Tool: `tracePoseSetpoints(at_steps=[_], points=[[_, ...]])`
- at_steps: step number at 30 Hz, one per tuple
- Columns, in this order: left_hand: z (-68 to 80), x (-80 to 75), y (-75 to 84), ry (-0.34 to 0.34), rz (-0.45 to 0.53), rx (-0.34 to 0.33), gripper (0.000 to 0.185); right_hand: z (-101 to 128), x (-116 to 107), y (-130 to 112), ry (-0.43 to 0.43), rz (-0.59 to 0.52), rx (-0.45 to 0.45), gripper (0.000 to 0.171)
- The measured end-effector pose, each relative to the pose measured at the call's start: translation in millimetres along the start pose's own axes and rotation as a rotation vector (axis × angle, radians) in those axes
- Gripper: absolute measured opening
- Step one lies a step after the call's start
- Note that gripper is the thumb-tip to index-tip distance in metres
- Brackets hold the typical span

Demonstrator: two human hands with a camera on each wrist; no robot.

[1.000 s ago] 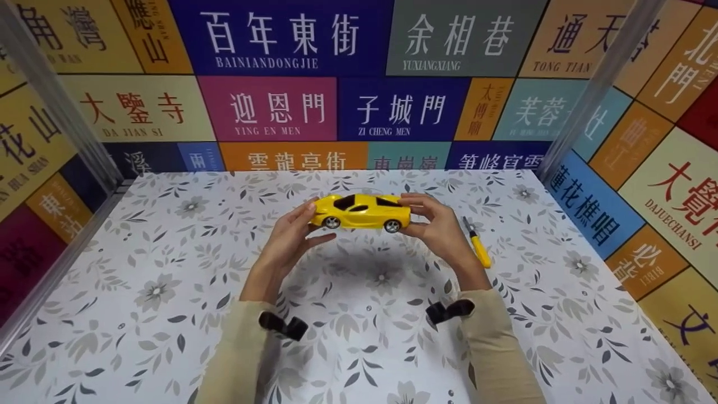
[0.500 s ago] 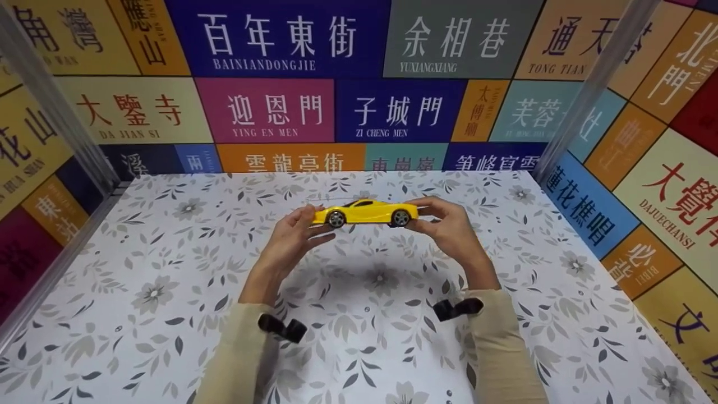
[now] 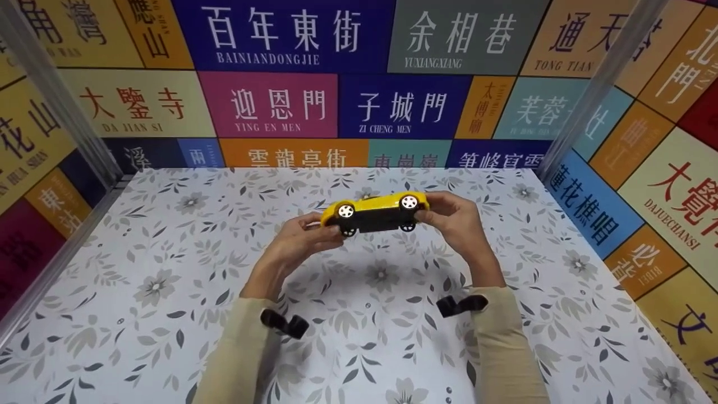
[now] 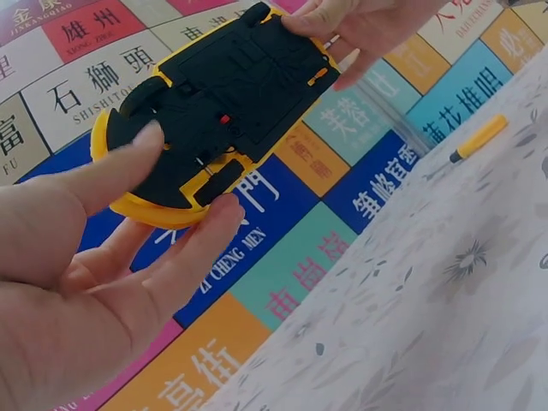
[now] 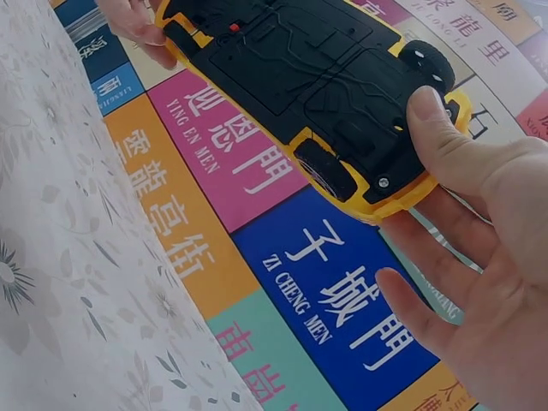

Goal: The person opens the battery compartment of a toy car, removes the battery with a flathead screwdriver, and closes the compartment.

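A yellow toy car (image 3: 376, 205) is held up over the table between both hands, its black underside tilted toward the head camera. My left hand (image 3: 297, 241) grips the end on the left, thumb on the underside and fingers beneath the yellow body. At the opposite end, my right hand (image 3: 454, 219) pinches the car, its thumb (image 5: 428, 107) pressed on the black base near a wheel (image 5: 426, 64). A small red part (image 4: 224, 120) and a screw (image 5: 383, 182) show on the underside. The car's roof is turned away from both wrist views.
A yellow-handled screwdriver (image 4: 481, 137) lies on the table in the left wrist view; my right arm hides it in the head view. A floral cloth (image 3: 381, 348) covers the table. Panels with large characters (image 3: 404, 106) stand behind and at both sides, with clear corner posts (image 3: 583, 90).
The car has rolled in my hands from showing its roof and then its side to showing its underside. My right hand has shifted slightly right, and the screwdriver has dropped from the head view.
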State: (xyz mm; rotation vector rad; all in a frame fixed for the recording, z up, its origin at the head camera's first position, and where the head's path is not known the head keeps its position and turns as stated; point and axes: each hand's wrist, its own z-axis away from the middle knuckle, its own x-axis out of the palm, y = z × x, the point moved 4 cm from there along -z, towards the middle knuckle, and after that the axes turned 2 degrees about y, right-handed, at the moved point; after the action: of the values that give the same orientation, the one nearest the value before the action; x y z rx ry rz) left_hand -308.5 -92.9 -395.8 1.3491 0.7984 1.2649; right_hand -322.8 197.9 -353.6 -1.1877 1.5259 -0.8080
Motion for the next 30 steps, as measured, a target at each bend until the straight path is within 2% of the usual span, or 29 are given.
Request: tracePoseSetpoints(at_steps=[5,7,9,16,24,30], points=[[-2.7,0.5,-0.5,0.013,0.017,0.008,0.018,-0.2,-0.5,-0.2,-0.002,0.013,0.017,0.039],[-2.7,-0.4,0.5,0.023,0.027,0.010,0.015,-0.4,0.8,-0.1,-0.006,0.008,0.023,0.040],[-2.8,-1.9,1.2,0.042,0.038,0.009,0.017,-1.1,3.1,0.8,-0.020,-0.014,0.024,0.042],[-4.1,-6.0,-0.7,0.135,0.110,-0.012,0.046,-1.7,10.5,3.4,-0.077,-0.035,0.026,0.049],[-6.5,-9.2,1.5,0.210,0.291,0.014,0.047,-2.5,21.0,5.0,-0.133,-0.024,0.071,0.046],[-7.1,-11.0,1.8,0.255,0.349,0.034,0.047,-2.3,27.9,6.8,-0.180,-0.038,0.107,0.048]])
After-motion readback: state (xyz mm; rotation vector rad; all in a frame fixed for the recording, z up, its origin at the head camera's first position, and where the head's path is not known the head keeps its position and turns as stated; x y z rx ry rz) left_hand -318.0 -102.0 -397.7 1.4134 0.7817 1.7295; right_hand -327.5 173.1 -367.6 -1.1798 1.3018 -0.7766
